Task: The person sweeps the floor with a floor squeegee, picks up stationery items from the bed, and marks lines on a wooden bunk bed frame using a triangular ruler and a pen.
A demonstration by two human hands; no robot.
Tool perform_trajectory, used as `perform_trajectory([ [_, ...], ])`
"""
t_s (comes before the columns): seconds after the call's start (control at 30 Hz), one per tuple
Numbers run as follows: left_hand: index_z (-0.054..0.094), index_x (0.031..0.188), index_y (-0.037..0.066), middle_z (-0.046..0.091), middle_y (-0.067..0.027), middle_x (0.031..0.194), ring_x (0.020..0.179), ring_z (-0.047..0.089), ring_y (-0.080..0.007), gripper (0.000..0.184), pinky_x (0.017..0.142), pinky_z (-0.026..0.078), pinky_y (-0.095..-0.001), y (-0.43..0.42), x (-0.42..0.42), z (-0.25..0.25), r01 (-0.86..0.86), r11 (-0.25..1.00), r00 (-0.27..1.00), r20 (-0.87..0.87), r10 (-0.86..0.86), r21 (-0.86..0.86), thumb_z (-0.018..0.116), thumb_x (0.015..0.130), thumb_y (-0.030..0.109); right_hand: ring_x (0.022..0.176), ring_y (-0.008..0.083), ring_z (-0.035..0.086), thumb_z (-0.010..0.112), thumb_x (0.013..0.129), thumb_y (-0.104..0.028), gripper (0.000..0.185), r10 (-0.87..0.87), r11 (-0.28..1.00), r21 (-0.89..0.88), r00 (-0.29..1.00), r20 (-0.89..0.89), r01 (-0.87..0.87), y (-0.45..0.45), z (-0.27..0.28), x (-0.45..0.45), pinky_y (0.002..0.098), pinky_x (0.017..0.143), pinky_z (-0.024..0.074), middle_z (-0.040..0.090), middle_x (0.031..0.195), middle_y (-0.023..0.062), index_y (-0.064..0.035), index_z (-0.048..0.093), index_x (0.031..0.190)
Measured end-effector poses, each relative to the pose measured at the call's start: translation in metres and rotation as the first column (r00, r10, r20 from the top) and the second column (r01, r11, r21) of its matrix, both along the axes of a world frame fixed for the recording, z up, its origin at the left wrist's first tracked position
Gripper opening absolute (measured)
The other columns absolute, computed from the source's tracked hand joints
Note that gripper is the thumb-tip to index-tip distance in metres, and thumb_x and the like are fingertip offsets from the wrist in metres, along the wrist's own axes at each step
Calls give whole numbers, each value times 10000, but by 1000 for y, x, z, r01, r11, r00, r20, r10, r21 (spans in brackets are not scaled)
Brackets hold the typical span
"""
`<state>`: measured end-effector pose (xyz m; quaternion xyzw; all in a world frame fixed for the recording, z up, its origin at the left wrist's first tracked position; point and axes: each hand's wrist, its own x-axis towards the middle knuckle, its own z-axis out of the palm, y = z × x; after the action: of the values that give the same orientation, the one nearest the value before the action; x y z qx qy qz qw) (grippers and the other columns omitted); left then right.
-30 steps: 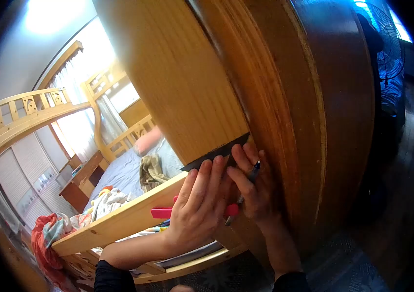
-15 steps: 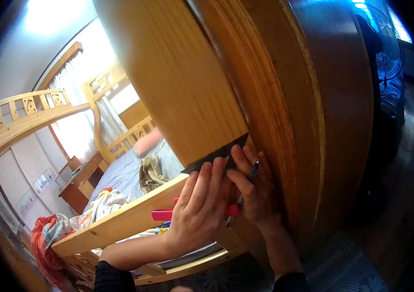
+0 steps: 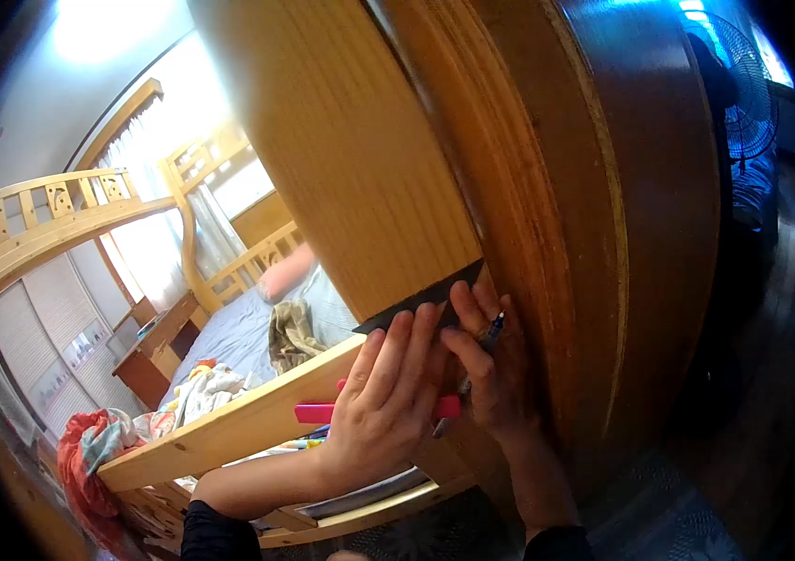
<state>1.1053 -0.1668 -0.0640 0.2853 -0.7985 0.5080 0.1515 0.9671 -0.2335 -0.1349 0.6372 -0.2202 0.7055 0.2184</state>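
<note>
My left hand (image 3: 383, 393) lies with its fingers close together against a thin dark strip (image 3: 421, 304), which runs slantwise across the lower end of a flat wooden board (image 3: 360, 168). A bright pink, narrow, straight-edged object (image 3: 315, 413) passes behind this palm and sticks out on both sides; its kind is hidden. My left thumb is out of sight. In my curled right hand (image 3: 496, 374) is a pen (image 3: 495, 327), tip pointing up. The right fingertips touch the board near the strip's right end.
Brown wooden panelling (image 3: 547, 187) rises directly right of the board. A bunk-bed rail (image 3: 229, 411) passes behind my left forearm. Bedding (image 3: 215, 388) and a reddish cloth (image 3: 89, 458) lie to the left. A fan (image 3: 744, 103) stands at far right.
The view has shifted slightly, so the board and hands appear a little further right. Both hands keep nearly the same places on the strip and board, and the pen stays in my right hand.
</note>
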Motion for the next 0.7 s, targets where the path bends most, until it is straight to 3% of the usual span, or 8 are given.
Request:
perform_trajectory([
  [0.3,602,1113,-24,403,-235,1373,1298,356,-352,385,1063,329,-445,3,-5,2,-12,1000,1000,-1,12,-7,548,755,107,1282,345,398,423,958,-202,235,19,1000,-2,1000,-11,-19,1,1,-1,489,1051,295,453,1360,185,-112,436,1174],
  [0.37,584,1131,-52,439,-237,1344,1275,388,-348,399,1059,340,-409,2,-5,4,-25,998,999,43,27,-61,496,824,187,1278,348,401,425,958,-209,240,11,1000,-10,1000,-8,-11,1,2,-1,490,1046,303,452,1359,186,-112,430,1178],
  [0.7,591,1100,-49,486,-259,1282,1215,447,-358,341,1014,407,-410,2,-13,4,-31,994,998,47,37,-106,489,851,162,1257,350,416,513,920,-167,285,47,999,-27,999,-13,-47,2,5,-4,487,1009,339,434,1371,178,-113,411,1181],
])
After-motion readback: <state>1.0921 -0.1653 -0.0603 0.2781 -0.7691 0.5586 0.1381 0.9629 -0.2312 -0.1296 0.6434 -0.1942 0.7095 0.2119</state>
